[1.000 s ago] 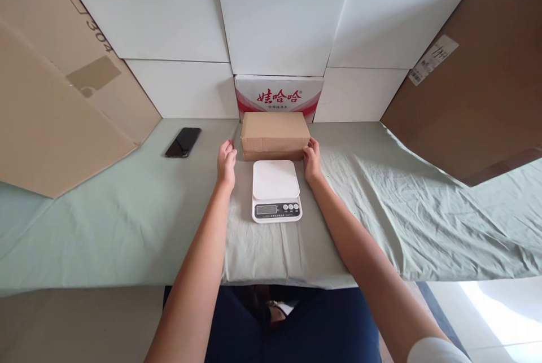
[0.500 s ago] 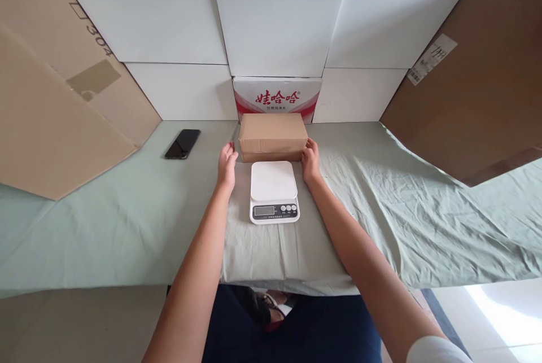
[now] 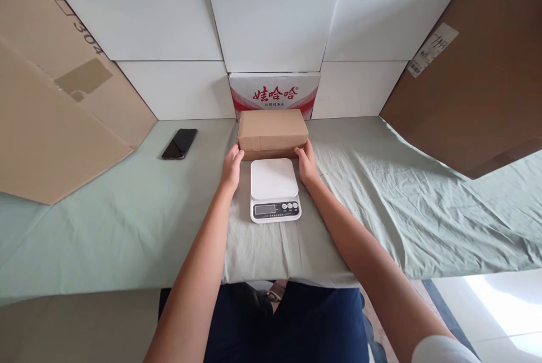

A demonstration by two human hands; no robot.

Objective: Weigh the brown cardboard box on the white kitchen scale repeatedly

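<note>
A small brown cardboard box [image 3: 273, 126] sits on the cloth behind a white digital kitchen scale [image 3: 275, 191]. My left hand [image 3: 232, 165] is against the box's left side, its thumb at the front lower corner. On the opposite side, my right hand [image 3: 307, 161] grips the box with its thumb on the front face and fingers along the right side. The scale's flat platform is bare, and its display and several buttons face me. Part of my fingers is hidden behind the box's edges.
A black smartphone [image 3: 180, 144] lies to the left on the green tablecloth [image 3: 127, 210]. Large cardboard panels stand at left [image 3: 76, 120] and right [image 3: 478, 86]. Behind the small box are a red-and-white printed carton [image 3: 275, 92] and white boxes [image 3: 275, 18].
My left hand has moved right onto the box's side. The right hand has shifted its thumb onto the front face. The box stays in about the same place; the view has tilted slightly.
</note>
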